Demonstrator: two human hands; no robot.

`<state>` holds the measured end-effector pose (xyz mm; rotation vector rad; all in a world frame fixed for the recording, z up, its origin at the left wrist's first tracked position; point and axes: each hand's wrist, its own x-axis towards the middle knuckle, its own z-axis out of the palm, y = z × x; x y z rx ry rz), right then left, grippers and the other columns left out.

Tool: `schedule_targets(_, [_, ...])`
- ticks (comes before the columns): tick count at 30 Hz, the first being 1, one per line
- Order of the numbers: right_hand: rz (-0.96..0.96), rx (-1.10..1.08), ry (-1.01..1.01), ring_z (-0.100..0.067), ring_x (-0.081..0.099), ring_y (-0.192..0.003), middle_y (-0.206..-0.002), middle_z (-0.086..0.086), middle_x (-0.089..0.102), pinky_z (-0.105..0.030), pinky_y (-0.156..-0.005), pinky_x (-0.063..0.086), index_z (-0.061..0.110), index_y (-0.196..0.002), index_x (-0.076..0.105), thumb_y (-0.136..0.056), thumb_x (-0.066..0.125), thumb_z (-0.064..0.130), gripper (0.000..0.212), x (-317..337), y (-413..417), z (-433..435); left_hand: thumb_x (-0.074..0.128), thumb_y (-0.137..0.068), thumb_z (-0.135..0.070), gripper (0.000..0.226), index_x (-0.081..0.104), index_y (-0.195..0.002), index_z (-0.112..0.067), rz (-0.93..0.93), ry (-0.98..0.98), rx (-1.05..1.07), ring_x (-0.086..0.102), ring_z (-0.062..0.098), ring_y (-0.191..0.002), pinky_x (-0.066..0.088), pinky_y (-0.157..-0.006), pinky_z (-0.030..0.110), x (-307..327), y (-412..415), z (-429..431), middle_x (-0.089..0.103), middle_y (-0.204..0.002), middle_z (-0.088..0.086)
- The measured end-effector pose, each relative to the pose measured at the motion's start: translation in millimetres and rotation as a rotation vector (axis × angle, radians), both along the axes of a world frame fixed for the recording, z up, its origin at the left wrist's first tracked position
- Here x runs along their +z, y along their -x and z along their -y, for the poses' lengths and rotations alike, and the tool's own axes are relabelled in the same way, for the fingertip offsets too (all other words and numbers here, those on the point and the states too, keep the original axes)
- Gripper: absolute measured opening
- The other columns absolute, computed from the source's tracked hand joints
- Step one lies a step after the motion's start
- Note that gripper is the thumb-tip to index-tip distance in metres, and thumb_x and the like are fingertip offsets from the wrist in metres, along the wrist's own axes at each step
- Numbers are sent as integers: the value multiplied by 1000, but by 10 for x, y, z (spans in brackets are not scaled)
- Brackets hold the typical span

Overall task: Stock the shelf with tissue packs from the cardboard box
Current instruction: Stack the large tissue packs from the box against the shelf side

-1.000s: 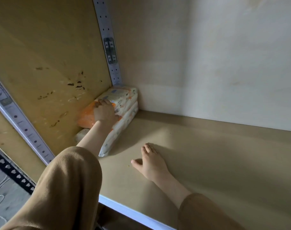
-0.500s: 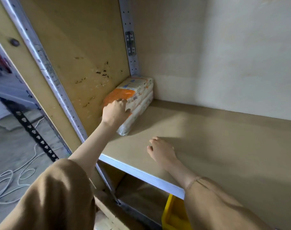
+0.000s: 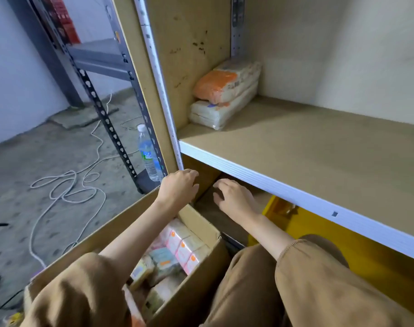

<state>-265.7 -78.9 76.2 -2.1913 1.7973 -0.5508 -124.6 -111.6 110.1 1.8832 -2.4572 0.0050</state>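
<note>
Tissue packs on shelf: two, stacked. Cardboard box: one; packs inside partly hidden, not countable. Hands: two, left hand, right hand. Water bottle: one. Yellow bin: one.

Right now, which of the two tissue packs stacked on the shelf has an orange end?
The top pack: its near end is orange, while the bottom pack beneath it is mostly pale.

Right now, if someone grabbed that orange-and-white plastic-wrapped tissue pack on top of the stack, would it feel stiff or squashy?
Probably squashy: the orange-and-white plastic-wrapped tissue pack bulges at its orange end. Likely light for its size, being soft tissue. Its plastic wrap may slide over the white pack beneath.
</note>
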Motion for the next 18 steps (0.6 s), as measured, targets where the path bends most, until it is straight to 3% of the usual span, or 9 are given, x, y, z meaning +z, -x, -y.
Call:
schedule_targets(3, [-2,42,-46,-19,50,-123,-135,-3,55,-30,-93,46,9,-129,53,-95,46,20,35,-140,-187,-163,45,-94,-23,32,54,-124,-16,16,-43,20,61,27,-112,52,-82,37,-235,-214,-266,61,-126,3])
schedule_targets(10, [-43,120,-195,-24,50,-122,-133,-9,55,-40,-99,48,6,-125,54,-95,45,17,33,-393,-569,-455,44,-95,-24,33,53,-126,-17,41,-131,116,58,23,-115,50,-88,34,-631,-554,-771,60,-127,0])
schedule_targets(14, [-61,154,-218,-24,49,-123,-132,-9,56,-37,-101,44,5,-125,54,-96,44,17,33,-515,-726,-522,45,-96,-24,36,50,-131,-18,36,-143,146,59,23,-117,50,-89,34,-738,-684,-936,58,-133,-1])
schedule_targets(18, [-63,200,-225,-24,50,-122,-134,-8,54,-34,-98,45,7,-128,52,-96,45,18,35,-572,-878,-547,45,-94,-21,32,55,-123,-13,56,-164,187,59,25,-115,49,-87,34,-804,-813,-1017,61,-128,2])
